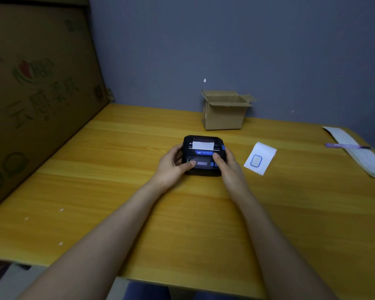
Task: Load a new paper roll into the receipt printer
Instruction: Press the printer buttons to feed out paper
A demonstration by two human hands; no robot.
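A small black receipt printer (204,148) with blue buttons sits on the yellow wooden table (117,169), lid closed. A short white strip of paper (203,145) sticks out of its top slot. My left hand (173,164) grips the printer's left side, thumb on the front panel. My right hand (225,163) holds the right side, thumb pressed near the blue control strip. The roll itself is hidden inside.
An open small cardboard box (224,111) stands behind the printer by the wall. A white label slip (260,158) with a blue outline lies to the right. Further right lie a long paper sheet (359,152) and a purple pen (346,146). A large cardboard panel (37,94) leans at left.
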